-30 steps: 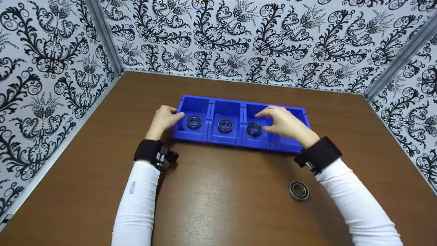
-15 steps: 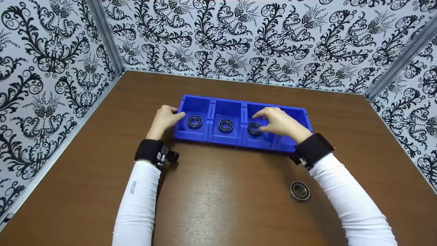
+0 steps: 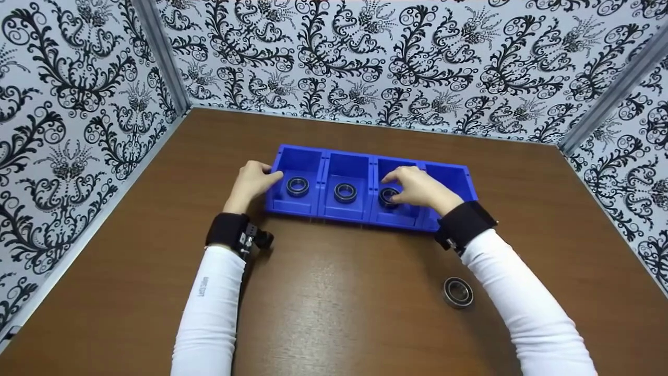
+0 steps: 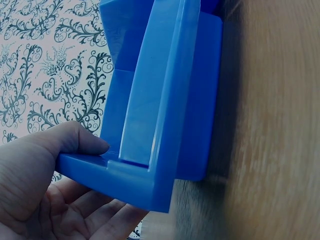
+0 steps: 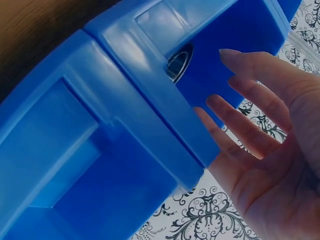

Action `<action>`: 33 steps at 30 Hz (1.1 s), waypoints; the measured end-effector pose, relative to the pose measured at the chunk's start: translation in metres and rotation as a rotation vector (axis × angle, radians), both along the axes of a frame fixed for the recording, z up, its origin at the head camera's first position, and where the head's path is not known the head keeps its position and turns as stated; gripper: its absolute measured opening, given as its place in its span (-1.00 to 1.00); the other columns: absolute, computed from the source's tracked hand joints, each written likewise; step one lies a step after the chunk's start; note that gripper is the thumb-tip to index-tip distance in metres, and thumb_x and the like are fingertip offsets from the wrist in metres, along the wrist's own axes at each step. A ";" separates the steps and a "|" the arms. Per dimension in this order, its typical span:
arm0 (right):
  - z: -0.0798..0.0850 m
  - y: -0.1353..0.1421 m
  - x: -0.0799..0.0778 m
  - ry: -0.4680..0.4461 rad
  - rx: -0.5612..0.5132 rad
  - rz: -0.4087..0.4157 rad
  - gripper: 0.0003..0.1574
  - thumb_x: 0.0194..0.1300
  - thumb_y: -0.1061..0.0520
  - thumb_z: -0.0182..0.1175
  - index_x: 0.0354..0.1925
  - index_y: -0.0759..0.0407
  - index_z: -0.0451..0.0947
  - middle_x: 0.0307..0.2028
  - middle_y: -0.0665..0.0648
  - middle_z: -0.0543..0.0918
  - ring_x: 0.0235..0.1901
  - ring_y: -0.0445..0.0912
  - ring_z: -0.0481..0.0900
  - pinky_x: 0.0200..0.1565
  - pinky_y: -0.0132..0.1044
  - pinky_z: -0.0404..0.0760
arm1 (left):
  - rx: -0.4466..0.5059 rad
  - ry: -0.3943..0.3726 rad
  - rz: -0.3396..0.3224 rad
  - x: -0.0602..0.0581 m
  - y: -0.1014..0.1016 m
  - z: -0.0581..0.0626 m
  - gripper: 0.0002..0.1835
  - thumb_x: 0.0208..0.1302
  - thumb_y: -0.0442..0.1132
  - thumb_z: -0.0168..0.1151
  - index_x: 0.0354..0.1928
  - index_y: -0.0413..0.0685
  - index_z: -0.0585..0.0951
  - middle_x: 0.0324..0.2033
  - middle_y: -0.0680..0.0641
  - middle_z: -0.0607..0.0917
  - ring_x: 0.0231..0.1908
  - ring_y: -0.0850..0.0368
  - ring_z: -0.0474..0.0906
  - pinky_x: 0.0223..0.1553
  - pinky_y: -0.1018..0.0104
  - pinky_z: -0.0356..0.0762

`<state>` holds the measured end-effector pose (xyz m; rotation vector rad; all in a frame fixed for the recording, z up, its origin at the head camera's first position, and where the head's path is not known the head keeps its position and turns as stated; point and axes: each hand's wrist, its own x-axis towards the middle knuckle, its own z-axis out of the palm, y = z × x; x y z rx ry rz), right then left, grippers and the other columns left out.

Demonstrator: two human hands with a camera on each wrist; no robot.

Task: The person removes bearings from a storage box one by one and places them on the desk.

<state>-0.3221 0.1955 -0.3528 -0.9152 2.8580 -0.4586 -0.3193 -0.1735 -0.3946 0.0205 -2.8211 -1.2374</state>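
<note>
A blue four-part bin sits on the brown table, a ball bearing in each of its first three compartments from the left. My left hand grips the bin's left wall, thumb inside and fingers outside, as the left wrist view shows. Over the third compartment, my right hand reaches in with fingers and thumb spread apart. Its thumb overlaps the third bearing in the head view; in the right wrist view that bearing shows apart from the fingers. The left bearing and second bearing lie flat.
A larger bearing lies on the table in front of the bin, near the right forearm. The fourth compartment is partly hidden by the right hand. Patterned walls enclose the table at the back and sides.
My right hand has moved a little left and over the third bearing, now covering part of it. The left hand keeps its grip on the bin.
</note>
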 end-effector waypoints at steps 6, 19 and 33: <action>-0.004 -0.004 -0.003 -0.009 0.026 -0.003 -0.44 0.21 0.33 0.37 0.18 0.50 0.60 0.14 0.46 0.65 0.22 0.36 0.54 0.32 0.20 0.42 | 0.003 -0.005 0.004 -0.001 0.000 -0.001 -0.59 0.38 -0.12 0.23 0.03 -0.33 0.76 -0.21 -0.17 0.72 -0.16 -0.05 0.54 -0.09 0.18 0.49; -0.015 -0.010 -0.010 -0.002 0.070 -0.001 -0.45 0.10 0.34 0.39 0.11 0.49 0.63 0.04 0.47 0.69 0.13 0.38 0.59 0.25 0.20 0.50 | 0.016 0.020 -0.003 0.000 -0.001 -0.001 -0.71 0.36 -0.14 0.26 -0.33 -0.26 0.72 -0.59 0.09 0.49 -0.40 0.09 0.42 -0.34 0.31 0.33; -0.018 -0.013 -0.010 0.027 0.071 0.001 -0.69 0.03 0.35 0.38 -0.17 0.38 0.69 -0.22 0.34 0.70 -0.09 0.29 0.64 0.02 0.25 0.59 | 0.015 -0.007 -0.007 -0.002 0.000 -0.001 -0.56 0.39 -0.13 0.23 0.10 -0.39 0.72 0.05 -0.35 0.73 0.00 -0.14 0.62 0.12 -0.01 0.55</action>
